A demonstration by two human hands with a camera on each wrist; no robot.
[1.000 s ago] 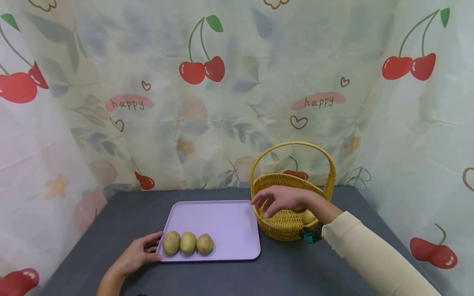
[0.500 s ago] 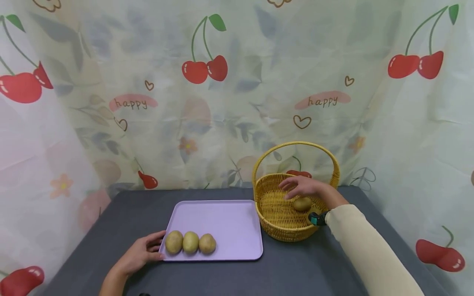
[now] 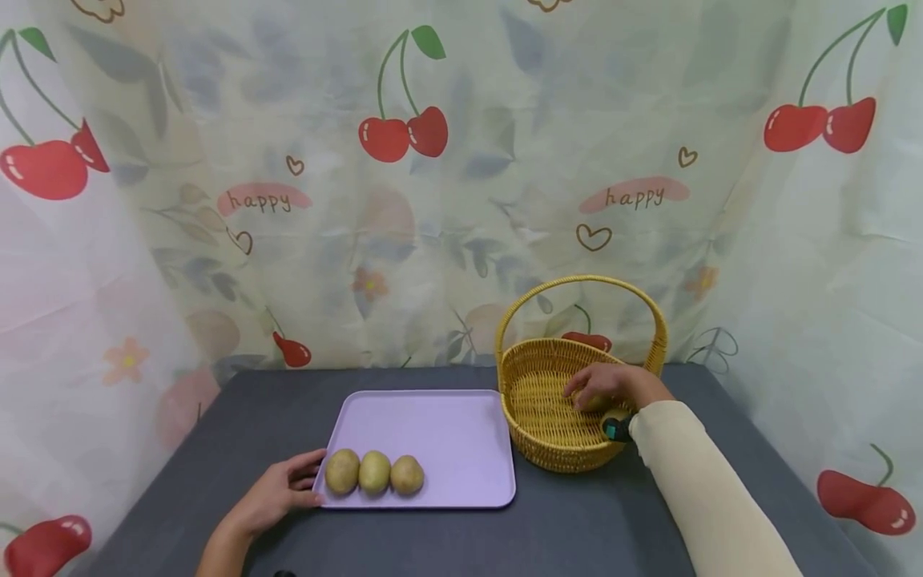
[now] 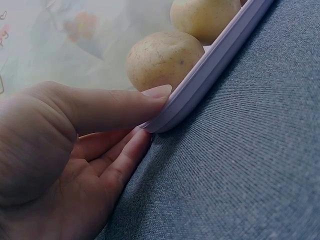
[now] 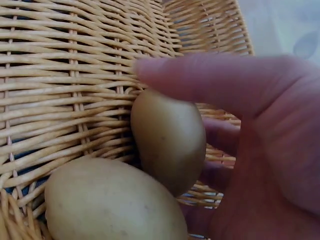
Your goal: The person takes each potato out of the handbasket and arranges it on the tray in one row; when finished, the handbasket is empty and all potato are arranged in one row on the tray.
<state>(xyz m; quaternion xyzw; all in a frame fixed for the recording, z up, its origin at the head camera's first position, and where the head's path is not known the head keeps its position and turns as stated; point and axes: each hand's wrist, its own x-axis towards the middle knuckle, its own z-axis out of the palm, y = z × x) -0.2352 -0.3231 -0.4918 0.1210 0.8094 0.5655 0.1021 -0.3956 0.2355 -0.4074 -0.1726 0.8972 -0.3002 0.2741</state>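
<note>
On the lavender tray (image 3: pixel 454 441), three potatoes (image 3: pixel 374 473) sit in a row at the near left corner. My left hand (image 3: pixel 270 495) holds that corner; in the left wrist view the thumb (image 4: pixel 125 105) lies on the rim, with the other fingers against the outer side below. Inside the wicker basket (image 3: pixel 530 401), my right hand (image 3: pixel 613 385) reaches around a potato (image 5: pixel 170 142). Its thumb (image 5: pixel 195 77) stretches straight across the top of that potato, and the other fingers show behind it. A second potato (image 5: pixel 110 202) lies beside it in the basket.
The basket's tall arched handle (image 3: pixel 584 280) rises over the right hand. Basket and tray stand side by side on a dark grey cloth (image 3: pixel 425 541). A curtain printed with cherries (image 3: pixel 404 240) hangs behind and at both sides.
My right hand has moved from over the basket's left side to the right and down to a potato inside. The left hand stays at the tray; the head view has shifted slightly.
</note>
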